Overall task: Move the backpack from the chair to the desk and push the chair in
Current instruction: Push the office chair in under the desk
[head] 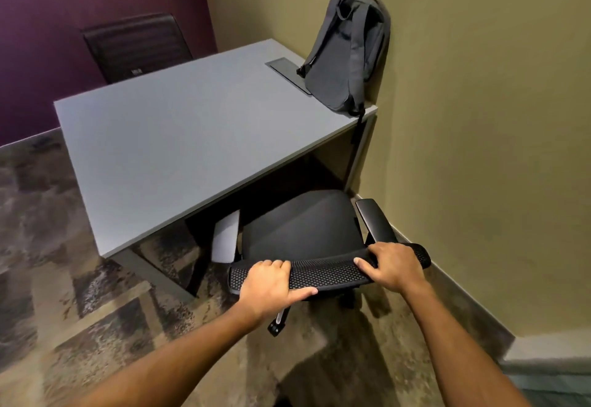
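We have both hands on the top edge of the office chair's mesh backrest (pixel 329 270), whose long axis runs left to right across our view: the left hand (pixel 271 285) wraps it near its left end, the right hand (pixel 395 266) clasps it near the right end, each closed around the rim. The chair's seat (pixel 300 224) lies just beyond our grip, its front seemingly at the near edge of the desk (pixel 179 138), so the push goes straight away from us, under the top. Farther off, the grey backpack (pixel 348 51) stands upright on the desk's far right corner, leaning on the wall, zipped shut, contents unseen.
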